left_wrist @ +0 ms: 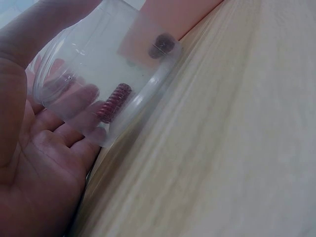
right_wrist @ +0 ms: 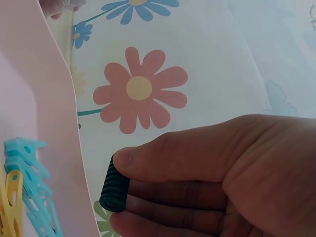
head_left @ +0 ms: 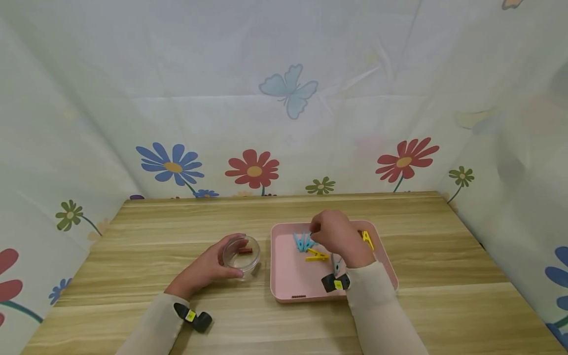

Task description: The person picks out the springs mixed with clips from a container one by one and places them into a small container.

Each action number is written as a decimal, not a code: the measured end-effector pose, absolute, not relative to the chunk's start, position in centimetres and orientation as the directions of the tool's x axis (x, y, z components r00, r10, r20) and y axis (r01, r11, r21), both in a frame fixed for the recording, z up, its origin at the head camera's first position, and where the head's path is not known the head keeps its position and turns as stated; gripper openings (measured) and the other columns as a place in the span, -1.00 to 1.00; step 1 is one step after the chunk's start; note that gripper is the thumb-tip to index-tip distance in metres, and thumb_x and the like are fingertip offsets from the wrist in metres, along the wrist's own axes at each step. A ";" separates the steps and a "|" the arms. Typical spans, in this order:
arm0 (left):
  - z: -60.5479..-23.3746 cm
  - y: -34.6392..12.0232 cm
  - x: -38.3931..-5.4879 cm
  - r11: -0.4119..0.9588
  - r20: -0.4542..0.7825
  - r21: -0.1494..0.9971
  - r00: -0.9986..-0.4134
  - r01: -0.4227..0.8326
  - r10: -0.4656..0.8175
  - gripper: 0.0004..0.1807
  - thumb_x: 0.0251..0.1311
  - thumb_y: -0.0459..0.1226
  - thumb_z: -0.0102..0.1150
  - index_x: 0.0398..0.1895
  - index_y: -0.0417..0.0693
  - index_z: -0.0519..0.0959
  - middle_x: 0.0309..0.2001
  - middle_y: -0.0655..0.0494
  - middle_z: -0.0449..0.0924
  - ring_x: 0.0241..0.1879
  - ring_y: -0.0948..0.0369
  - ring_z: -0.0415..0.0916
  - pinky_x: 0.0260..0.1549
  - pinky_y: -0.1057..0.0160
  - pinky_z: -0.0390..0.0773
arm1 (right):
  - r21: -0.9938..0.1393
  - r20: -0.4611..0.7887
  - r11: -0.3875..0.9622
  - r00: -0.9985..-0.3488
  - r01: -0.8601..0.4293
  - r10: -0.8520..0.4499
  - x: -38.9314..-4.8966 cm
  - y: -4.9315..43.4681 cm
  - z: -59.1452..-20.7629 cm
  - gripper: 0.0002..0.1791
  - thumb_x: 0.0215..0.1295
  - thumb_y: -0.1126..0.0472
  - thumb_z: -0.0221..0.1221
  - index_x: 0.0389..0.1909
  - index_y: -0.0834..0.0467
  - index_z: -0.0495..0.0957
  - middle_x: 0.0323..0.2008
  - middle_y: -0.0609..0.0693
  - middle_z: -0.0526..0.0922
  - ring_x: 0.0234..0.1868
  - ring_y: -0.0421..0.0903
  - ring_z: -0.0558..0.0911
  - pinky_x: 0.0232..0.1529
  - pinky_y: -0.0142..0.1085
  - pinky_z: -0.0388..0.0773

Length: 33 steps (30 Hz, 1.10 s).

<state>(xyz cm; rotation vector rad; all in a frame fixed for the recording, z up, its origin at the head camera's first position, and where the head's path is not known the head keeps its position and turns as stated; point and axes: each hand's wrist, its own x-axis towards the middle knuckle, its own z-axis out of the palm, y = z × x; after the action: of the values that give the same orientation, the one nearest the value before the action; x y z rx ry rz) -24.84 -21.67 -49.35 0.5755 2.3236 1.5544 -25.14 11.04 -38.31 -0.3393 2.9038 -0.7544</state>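
My left hand (head_left: 206, 266) grips a clear round plastic jar (head_left: 254, 265) from its left side, thumb in front and fingers behind. Inside the jar lies a dark red spring (left_wrist: 114, 102), with a second small dark reddish piece (left_wrist: 162, 46) further along. Above the pink tray (head_left: 284, 283), my right hand (head_left: 339, 234) pinches a dark ribbed spring (right_wrist: 115, 185) between thumb and fingers. Below that hand in the tray are blue clothespins (head_left: 300, 242) and a yellow clothespin (head_left: 317, 256). Part of the tray is hidden by my right hand and forearm.
Another yellow clothespin (head_left: 367, 239) lies at the tray's right side, and a pale clothespin (head_left: 337, 266) beside my right wrist. A small brown spring (head_left: 299, 297) rests by the tray's front wall. The wooden table (head_left: 239, 325) meets a flowered curtain (head_left: 213, 123) behind.
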 end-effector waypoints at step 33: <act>-49.3 -21.8 -24.8 0.343 -0.028 0.926 -0.879 0.156 0.475 -0.11 -0.04 -0.13 0.49 0.37 0.40 0.21 0.38 0.17 0.33 0.42 0.09 0.20 0.27 0.31 0.34 | -0.489 -0.046 0.843 -0.958 -0.224 -0.282 -24.4 9.0 -38.4 -0.95 0.21 0.23 0.28 -0.34 0.11 0.68 -0.43 -0.10 0.61 -0.40 -0.12 0.51 -0.37 -0.34 0.51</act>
<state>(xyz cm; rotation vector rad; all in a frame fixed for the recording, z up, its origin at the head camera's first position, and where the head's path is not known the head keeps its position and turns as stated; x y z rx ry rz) -24.80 -21.78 -49.31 0.5631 2.3175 1.5495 -24.38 8.98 -38.39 -0.4000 2.9034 -0.7493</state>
